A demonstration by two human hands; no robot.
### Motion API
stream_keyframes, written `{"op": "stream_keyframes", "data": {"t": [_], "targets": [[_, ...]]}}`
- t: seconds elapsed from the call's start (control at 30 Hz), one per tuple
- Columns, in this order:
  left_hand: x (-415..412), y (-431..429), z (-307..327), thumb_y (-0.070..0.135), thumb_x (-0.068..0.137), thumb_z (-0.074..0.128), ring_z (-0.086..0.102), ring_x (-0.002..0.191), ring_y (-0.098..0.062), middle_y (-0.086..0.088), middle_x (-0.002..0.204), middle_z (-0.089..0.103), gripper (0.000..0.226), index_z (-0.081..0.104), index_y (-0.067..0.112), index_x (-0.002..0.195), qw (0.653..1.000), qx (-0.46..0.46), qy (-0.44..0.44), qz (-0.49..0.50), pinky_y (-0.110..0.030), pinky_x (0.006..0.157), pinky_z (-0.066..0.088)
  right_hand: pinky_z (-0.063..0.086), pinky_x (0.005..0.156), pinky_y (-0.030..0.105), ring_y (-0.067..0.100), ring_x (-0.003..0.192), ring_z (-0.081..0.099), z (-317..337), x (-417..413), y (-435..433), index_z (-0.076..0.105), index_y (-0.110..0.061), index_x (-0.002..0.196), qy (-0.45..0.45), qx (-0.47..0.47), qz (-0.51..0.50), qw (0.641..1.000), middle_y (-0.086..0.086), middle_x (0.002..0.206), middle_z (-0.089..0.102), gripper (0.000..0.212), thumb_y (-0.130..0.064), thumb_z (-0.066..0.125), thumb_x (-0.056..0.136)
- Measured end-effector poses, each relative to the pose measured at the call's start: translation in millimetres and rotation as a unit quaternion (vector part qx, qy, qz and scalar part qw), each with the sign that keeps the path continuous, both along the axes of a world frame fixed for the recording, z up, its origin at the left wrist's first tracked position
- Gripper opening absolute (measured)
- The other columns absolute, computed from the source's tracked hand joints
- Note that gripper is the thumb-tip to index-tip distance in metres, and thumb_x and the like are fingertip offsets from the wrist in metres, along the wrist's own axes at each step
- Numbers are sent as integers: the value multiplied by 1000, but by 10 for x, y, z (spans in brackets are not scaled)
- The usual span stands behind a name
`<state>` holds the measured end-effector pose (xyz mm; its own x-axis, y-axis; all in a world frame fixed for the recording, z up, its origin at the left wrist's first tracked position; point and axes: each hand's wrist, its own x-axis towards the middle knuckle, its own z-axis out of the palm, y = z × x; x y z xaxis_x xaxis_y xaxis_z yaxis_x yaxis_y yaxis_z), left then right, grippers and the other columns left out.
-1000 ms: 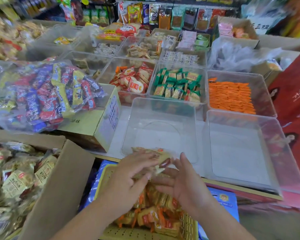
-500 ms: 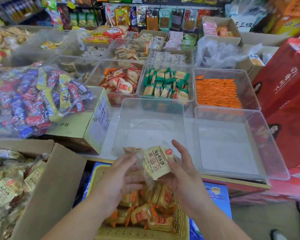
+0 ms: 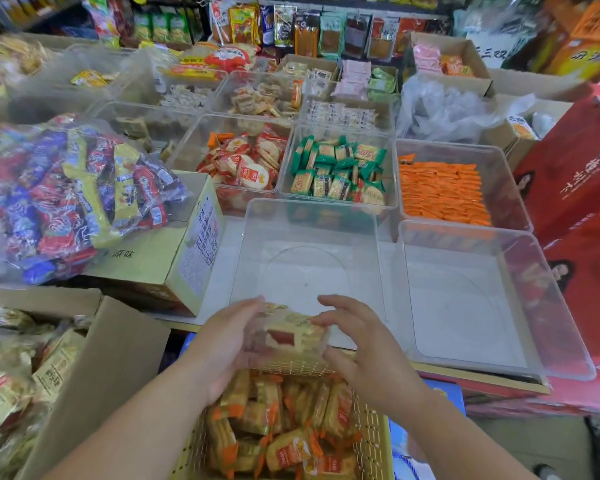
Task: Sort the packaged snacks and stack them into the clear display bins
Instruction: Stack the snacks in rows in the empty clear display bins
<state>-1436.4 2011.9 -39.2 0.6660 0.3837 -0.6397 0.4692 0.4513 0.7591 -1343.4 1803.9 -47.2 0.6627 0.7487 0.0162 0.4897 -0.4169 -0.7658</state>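
Left hand (image 3: 227, 341) and right hand (image 3: 366, 344) hold snack packets (image 3: 291, 336).

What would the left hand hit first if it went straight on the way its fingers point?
Probably the near wall of the empty clear bin, just ahead of the left hand and its packets; depth is unclear, so it may clear the rim.
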Motion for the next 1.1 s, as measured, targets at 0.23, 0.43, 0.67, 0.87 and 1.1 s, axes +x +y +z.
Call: {"op": "stream_keyframes", "data": {"t": [0.23, 0.43, 0.67, 0.87, 1.1], "targets": [[40, 566, -513, 53, 95, 63, 53, 132, -24, -1, 155, 44, 77, 30, 27, 159, 889, 415, 105, -163, -45, 108, 45, 51, 73, 31, 14, 86, 64, -229, 542, 384, 59, -34, 99, 2, -57, -162, 985, -9, 95, 70, 13, -35, 70, 93], [69, 621, -741, 60, 93, 60, 47, 139, -23, -4, 163, 34, 101, 1, 19, 165, 852, 423, 135, -277, -33, 104, 43, 35, 54, 26, 14, 70, 54, -649, 894, 1057, 53, -25, 93, 6, -172, -136, 976, -7, 81, 59, 18, -31, 70, 92], [32, 650, -768, 60, 95, 58, 41, 143, -18, 3, 164, 30, 102, -6, 22, 164, 831, 452, 121, -299, -31, 105, 42, 39, 75, 28, 25, 96, 59, -1121, 812, 1644, 59, -17, 115, 80, -267, -44, 959, 8, 118, 61, 22, -24, 65, 95], [12, 676, -823, 50, 98, 58, 45, 139, -19, 2, 162, 34, 96, -5, 21, 164, 829, 465, 107, -293, -30, 101, 45, 45, 93, 34, 29, 119, 59, -1148, 717, 1677, 48, -19, 141, 136, -326, 23, 935, 11, 134, 62, 38, -28, 46, 104], [6, 696, -746, 62, 95, 57, 38, 146, -21, -1, 167, 25, 98, -2, 24, 164, 843, 441, 120, -283, -34, 107, 41, 36, 111, 38, 28, 140, 43, -764, 586, 1388, 33, -25, 156, 105, -305, 15, 947, 6, 158, 40, 57, -39, 51, 104]]}}
